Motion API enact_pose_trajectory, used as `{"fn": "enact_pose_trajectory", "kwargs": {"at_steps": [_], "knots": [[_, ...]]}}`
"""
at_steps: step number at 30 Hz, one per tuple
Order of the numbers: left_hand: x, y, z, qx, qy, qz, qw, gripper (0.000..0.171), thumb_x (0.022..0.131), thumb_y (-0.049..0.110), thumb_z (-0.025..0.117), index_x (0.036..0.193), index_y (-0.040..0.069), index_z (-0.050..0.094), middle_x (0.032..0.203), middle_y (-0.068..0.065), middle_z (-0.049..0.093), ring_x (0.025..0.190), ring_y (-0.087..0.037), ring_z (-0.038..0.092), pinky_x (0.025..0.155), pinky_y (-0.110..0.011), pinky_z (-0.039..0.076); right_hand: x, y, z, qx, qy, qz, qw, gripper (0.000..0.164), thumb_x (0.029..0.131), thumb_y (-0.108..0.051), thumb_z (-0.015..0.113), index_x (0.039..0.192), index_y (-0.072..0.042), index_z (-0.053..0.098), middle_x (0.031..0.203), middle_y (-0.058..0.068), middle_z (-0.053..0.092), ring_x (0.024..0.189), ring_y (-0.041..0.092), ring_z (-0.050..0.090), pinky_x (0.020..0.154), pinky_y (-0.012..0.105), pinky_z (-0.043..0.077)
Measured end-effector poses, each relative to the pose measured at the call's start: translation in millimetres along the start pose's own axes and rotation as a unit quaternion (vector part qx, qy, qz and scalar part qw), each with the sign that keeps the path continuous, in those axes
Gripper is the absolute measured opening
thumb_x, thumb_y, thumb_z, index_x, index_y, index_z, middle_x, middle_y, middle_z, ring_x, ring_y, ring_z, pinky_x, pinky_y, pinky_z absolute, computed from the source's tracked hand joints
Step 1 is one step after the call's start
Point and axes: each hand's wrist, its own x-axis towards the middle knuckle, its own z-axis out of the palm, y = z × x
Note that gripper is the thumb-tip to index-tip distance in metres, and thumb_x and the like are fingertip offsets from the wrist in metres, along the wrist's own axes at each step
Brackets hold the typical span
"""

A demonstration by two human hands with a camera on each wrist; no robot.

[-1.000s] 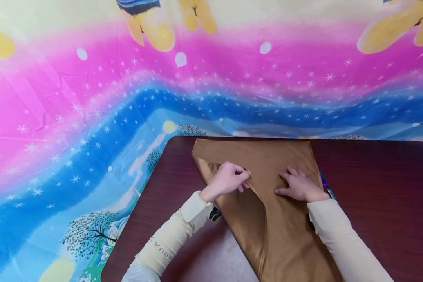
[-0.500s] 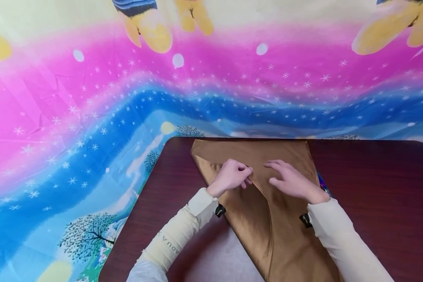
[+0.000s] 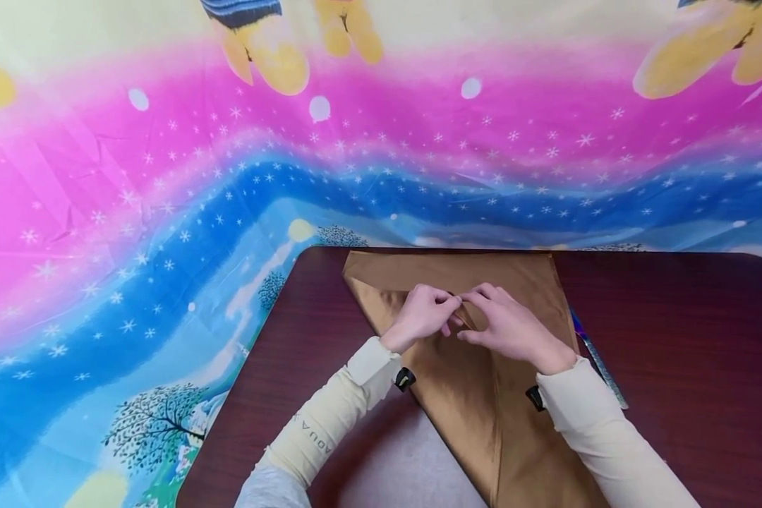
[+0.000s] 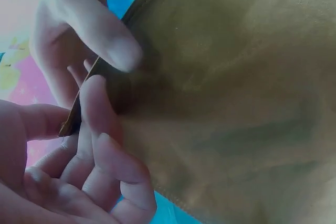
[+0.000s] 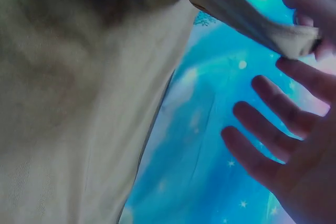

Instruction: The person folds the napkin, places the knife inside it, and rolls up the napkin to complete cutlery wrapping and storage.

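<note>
A brown satin cloth (image 3: 546, 423) lies across the table, its left part folded over into a loose flap with a stitched edge. My left hand (image 3: 424, 314) pinches the flap's edge between thumb and fingers, lifting it off the layer below. Close by on the right, my right hand (image 3: 508, 324) reaches to the same edge with its fingers extended. In the left wrist view, the right thumb (image 4: 123, 53) is over the cloth's face while other fingers show behind the edge. From the right wrist, several spread fingers (image 5: 268, 121) appear, the uppermost at the held edge.
A slim shiny blue-purple item (image 3: 600, 363) lies along the cloth's right side, partly covered. The dark red-brown table (image 3: 692, 339) has rounded corners. A pale whitish patch (image 3: 413, 458) shows at the front left. Behind hangs a printed pink and blue backdrop (image 3: 368, 141).
My right hand has lifted from flat on the cloth and moved left to the flap's edge beside my left hand. The left hand, still pinching, has shifted slightly right, and more of the slim item shows.
</note>
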Motion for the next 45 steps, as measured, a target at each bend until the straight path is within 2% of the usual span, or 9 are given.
{"fn": "enact_pose_trajectory", "kwargs": {"at_steps": [11, 17, 22, 27, 29, 33, 36, 40, 45], "knots": [[2.9, -10.6, -3.4, -0.008, 0.02, 0.0, 0.9998, 0.022, 0.094, 0.028, 0.059, 0.095, 0.012, 0.075, 0.075, -0.006, 0.074, 0.051, -0.023, 0.062, 0.045, -0.022, 0.042, 10.5, -2.4, 7.3, -0.034, 0.065, -0.03, 0.997, 0.03, 0.086, -0.013, 0.066, 0.115, -0.004, 0.067, 0.103, 0.008, 0.066, 0.094, 0.025, 0.057, 0.08, 0.042, 0.049], [4.0, -16.6, -6.0, -0.014, 0.016, 0.002, 0.9998, 0.038, 0.097, 0.042, 0.053, 0.1, 0.01, 0.074, 0.083, -0.008, 0.075, 0.062, -0.034, 0.066, 0.053, -0.023, 0.043, 14.5, -1.5, 6.6, -0.001, 0.082, -0.021, 0.996, 0.03, 0.088, -0.009, 0.065, 0.117, -0.004, 0.066, 0.108, 0.011, 0.07, 0.094, 0.026, 0.064, 0.081, 0.045, 0.053], [1.3, -24.6, -8.6, -0.036, 0.016, 0.01, 0.9992, 0.048, 0.1, 0.044, 0.045, 0.106, 0.004, 0.072, 0.089, -0.012, 0.073, 0.062, -0.034, 0.065, 0.056, -0.024, 0.044, 17.3, 1.7, 5.9, 0.019, 0.098, -0.024, 0.995, 0.032, 0.087, -0.007, 0.068, 0.118, -0.006, 0.059, 0.098, 0.012, 0.071, 0.074, 0.02, 0.065, 0.066, 0.035, 0.054], [-5.2, -38.4, -11.5, 0.061, 0.023, 0.071, 0.9954, 0.037, 0.101, 0.033, 0.048, 0.101, 0.005, 0.072, 0.083, -0.011, 0.071, 0.054, -0.012, 0.057, 0.057, -0.023, 0.045, 17.6, 7.3, 5.1, 0.027, 0.103, -0.008, 0.994, 0.024, 0.089, -0.008, 0.067, 0.102, -0.009, 0.048, 0.076, 0.006, 0.062, 0.056, 0.013, 0.051, 0.053, 0.025, 0.044], [-8.3, -46.4, -12.6, 0.127, 0.014, 0.1, 0.9868, 0.031, 0.099, 0.029, 0.051, 0.099, 0.007, 0.073, 0.081, -0.007, 0.072, 0.057, -0.005, 0.055, 0.06, -0.02, 0.045, 18.6, 10.1, 4.3, 0.02, 0.104, -0.006, 0.994, 0.02, 0.09, -0.008, 0.066, 0.097, -0.01, 0.047, 0.071, 0.004, 0.057, 0.054, 0.012, 0.046, 0.052, 0.025, 0.041], [-15.9, -63.3, -14.7, 0.252, -0.028, 0.163, 0.9535, 0.021, 0.096, 0.024, 0.057, 0.101, 0.011, 0.073, 0.091, 0.0, 0.073, 0.075, -0.006, 0.063, 0.073, -0.019, 0.048, 22.9, 17.3, 4.1, 0.008, 0.109, -0.013, 0.994, 0.007, 0.093, -0.006, 0.058, 0.096, -0.01, 0.054, 0.076, 0.005, 0.064, 0.058, 0.015, 0.049, 0.057, 0.029, 0.041], [-22.7, -75.0, -16.0, 0.313, -0.068, 0.19, 0.928, 0.022, 0.096, 0.026, 0.058, 0.105, 0.012, 0.072, 0.101, 0.0, 0.07, 0.093, -0.011, 0.064, 0.083, -0.022, 0.049, 25.1, 23.7, 4.7, 0.013, 0.113, -0.016, 0.993, 0.013, 0.093, -0.001, 0.053, 0.1, -0.009, 0.061, 0.091, 0.009, 0.069, 0.071, 0.021, 0.058, 0.066, 0.036, 0.047], [-30.2, -86.8, -15.6, 0.379, -0.098, 0.2, 0.8982, 0.031, 0.097, 0.033, 0.056, 0.117, 0.012, 0.068, 0.113, -0.001, 0.065, 0.104, -0.013, 0.06, 0.092, -0.026, 0.047, 25.8, 31.1, 3.5, 0.007, 0.113, -0.014, 0.993, 0.021, 0.092, 0.004, 0.049, 0.099, -0.006, 0.066, 0.1, 0.012, 0.069, 0.088, 0.028, 0.063, 0.078, 0.045, 0.051], [-35.5, -97.1, -11.4, 0.453, -0.11, 0.188, 0.8648, 0.043, 0.096, 0.045, 0.054, 0.13, 0.019, 0.061, 0.131, -0.003, 0.057, 0.121, -0.016, 0.054, 0.096, -0.037, 0.046, 26.8, 39.3, 0.9, -0.025, 0.12, -0.012, 0.992, 0.022, 0.09, 0.005, 0.048, 0.094, -0.005, 0.068, 0.095, 0.011, 0.069, 0.087, 0.029, 0.064, 0.078, 0.046, 0.051]]}}
